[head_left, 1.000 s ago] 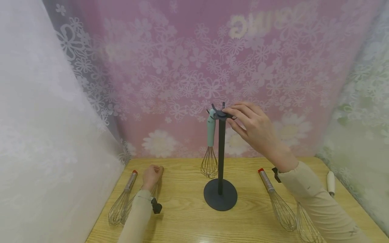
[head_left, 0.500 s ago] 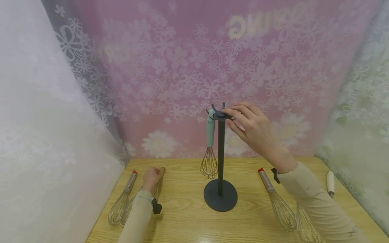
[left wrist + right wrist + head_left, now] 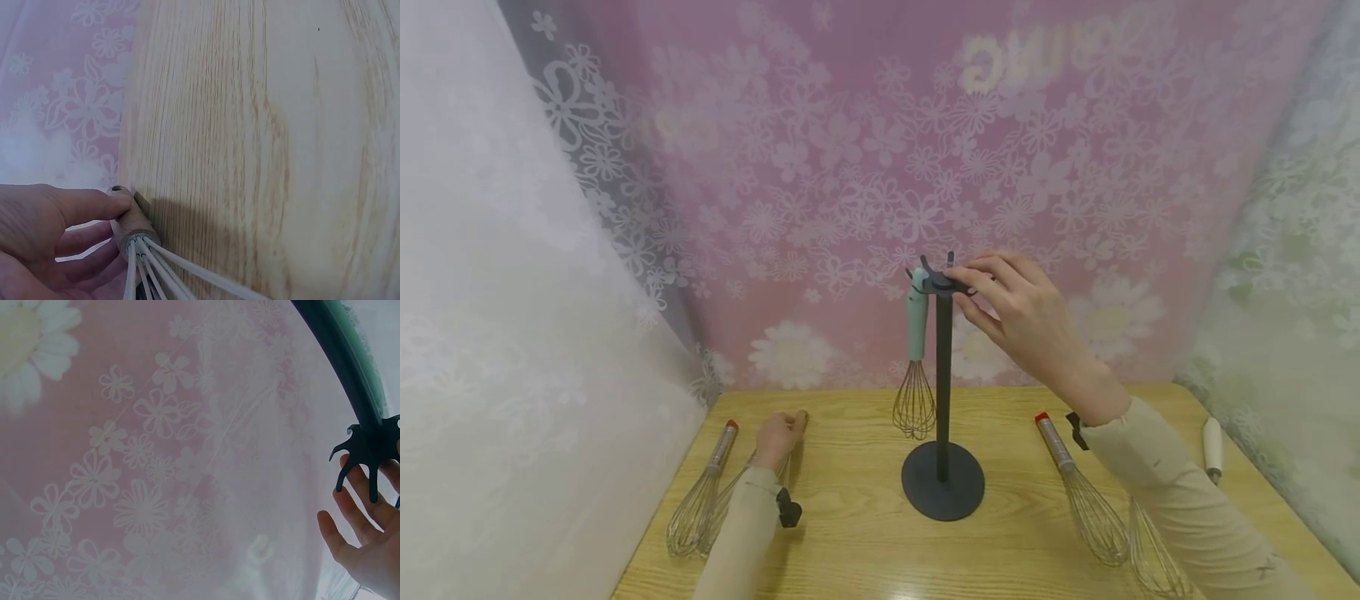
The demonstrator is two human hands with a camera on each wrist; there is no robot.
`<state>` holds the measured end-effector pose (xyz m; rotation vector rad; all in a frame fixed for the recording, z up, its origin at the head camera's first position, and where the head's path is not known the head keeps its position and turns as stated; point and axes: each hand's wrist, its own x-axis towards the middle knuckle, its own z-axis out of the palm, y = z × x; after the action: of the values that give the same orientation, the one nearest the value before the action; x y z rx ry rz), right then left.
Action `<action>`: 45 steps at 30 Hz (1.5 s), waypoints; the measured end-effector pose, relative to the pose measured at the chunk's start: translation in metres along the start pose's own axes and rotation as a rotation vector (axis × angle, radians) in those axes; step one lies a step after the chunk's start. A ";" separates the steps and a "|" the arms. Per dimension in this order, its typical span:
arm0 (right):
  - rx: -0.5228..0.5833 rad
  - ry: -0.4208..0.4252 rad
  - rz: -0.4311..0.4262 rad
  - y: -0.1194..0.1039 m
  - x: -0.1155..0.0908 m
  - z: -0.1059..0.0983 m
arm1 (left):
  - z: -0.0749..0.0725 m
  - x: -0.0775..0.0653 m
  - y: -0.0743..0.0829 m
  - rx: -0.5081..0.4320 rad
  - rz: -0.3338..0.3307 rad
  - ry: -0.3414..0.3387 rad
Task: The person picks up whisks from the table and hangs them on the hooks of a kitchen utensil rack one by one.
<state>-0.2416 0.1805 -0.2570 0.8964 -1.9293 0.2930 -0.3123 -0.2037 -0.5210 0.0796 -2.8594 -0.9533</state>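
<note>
A black stand (image 3: 943, 375) with a round base and curved hooks on top stands mid-table. My right hand (image 3: 1022, 312) holds its top, index finger over it and thumb at the hooks' edge; in the right wrist view the fingers lie against the dark hooks (image 3: 365, 453). A whisk with a mint-green handle (image 3: 917, 329) hangs from a left hook. At the back left, my left hand (image 3: 777, 439) pinches a whisk's short wooden handle (image 3: 134, 220) between thumb and fingers. That whisk's wires run toward me, partly hidden under the forearm.
Beside the left forearm lies a red-tipped wire whisk (image 3: 707, 500). On the right are another red-tipped whisk (image 3: 1090, 508) and a white-handled whisk (image 3: 1213, 446), partly covered by the right sleeve. A flowered pink curtain (image 3: 850, 208) hangs behind the table (image 3: 850, 533).
The head view shifts very slightly. My left hand has barely moved, showing a little more of the wooden handle's end; the right hand stays on the stand's top.
</note>
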 end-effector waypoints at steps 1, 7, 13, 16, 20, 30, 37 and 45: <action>0.000 0.001 0.000 0.000 0.000 0.000 | 0.000 0.000 0.000 0.003 0.002 0.002; 0.001 0.012 0.000 -0.002 0.002 0.002 | 0.001 0.002 -0.002 -0.025 0.026 0.000; -0.022 0.016 0.020 -0.006 0.002 0.001 | -0.001 0.001 0.002 -0.054 0.014 0.020; -0.039 0.018 0.031 -0.008 0.002 0.002 | -0.003 -0.001 0.007 -0.074 -0.003 0.030; -0.047 0.020 0.041 -0.010 0.002 0.003 | -0.005 -0.002 0.013 -0.073 -0.026 0.036; 0.036 0.036 0.069 -0.008 0.002 0.004 | -0.010 -0.003 0.021 -0.124 -0.030 0.096; 0.082 0.021 0.063 -0.004 0.003 0.004 | -0.013 -0.002 0.022 -0.112 0.052 0.124; 0.135 -0.041 0.058 0.000 0.003 0.007 | -0.015 -0.006 0.026 -0.188 0.102 0.157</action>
<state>-0.2468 0.1751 -0.2585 0.9409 -1.9942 0.4466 -0.3050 -0.1918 -0.4940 -0.0094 -2.5928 -1.1351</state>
